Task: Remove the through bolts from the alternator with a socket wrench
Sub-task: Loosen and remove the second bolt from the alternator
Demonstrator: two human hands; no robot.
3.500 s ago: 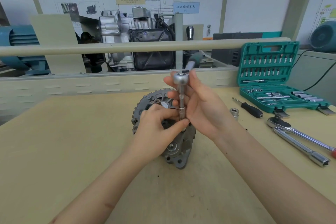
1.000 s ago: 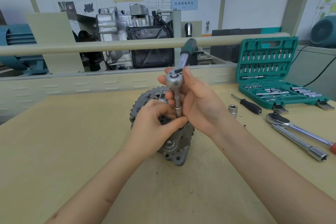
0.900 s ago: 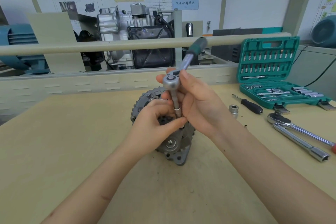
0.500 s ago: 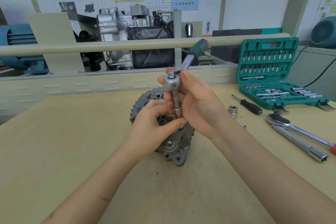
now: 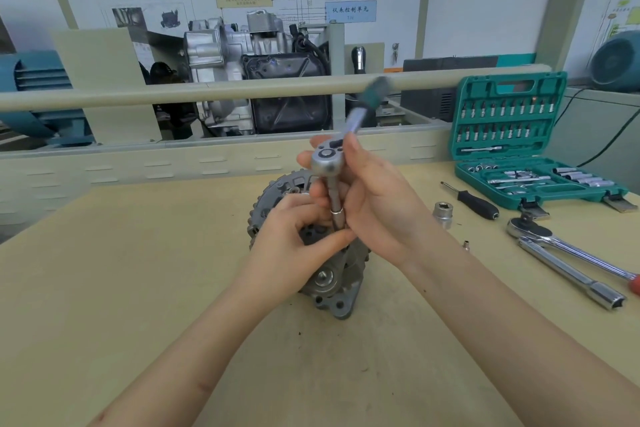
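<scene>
A grey alternator (image 5: pixel 329 282) stands on edge in the middle of the wooden bench (image 5: pixel 138 288). A small ratchet wrench (image 5: pixel 325 163) with a green handle stands over it, its extension and socket (image 5: pixel 336 218) pointing down into the housing. My right hand (image 5: pixel 374 204) grips the ratchet head, thumb on top, with the handle blurred behind it. My left hand (image 5: pixel 294 243) pinches the socket's lower end against the alternator. The bolt under the socket is hidden.
An open green socket set case (image 5: pixel 519 149) sits at the right rear. In front of it lie a black screwdriver (image 5: pixel 474 203), a loose socket (image 5: pixel 443 213), a small bit (image 5: pixel 467 246), a larger ratchet (image 5: pixel 540 232) and a long extension bar (image 5: pixel 571 277). A beige rail (image 5: pixel 173 94) crosses behind the bench.
The ratchet handle swings back and forth behind my right hand and is blurred now, further right than a second ago. Both hands keep their hold on wrench and socket.
</scene>
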